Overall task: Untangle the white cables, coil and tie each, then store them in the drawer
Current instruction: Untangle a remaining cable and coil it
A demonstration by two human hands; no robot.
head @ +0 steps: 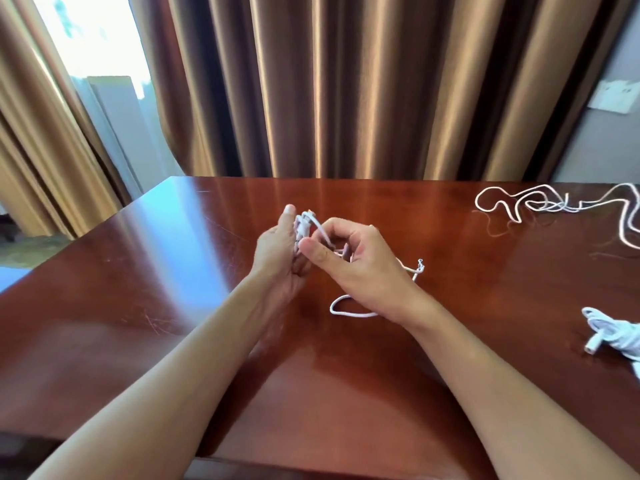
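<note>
At the centre of the frame the left hand [280, 258] holds a small coil of white cable [304, 230] upright against its palm, apparently as a form to wind on. The right hand [360, 261] pinches the free strand between thumb and fingers [313, 252], seemingly feeding the next turn. The slack [346, 311] loops on the wooden counter [173, 271] under the right wrist, its plug end [419, 265] lying just right of that hand. At the upper right a loose cable [554, 206] sprawls, not yet coiled; a bundled cable [613, 336] rests at the right edge. No drawer shows. Curtains [346, 81] hang behind.
</note>
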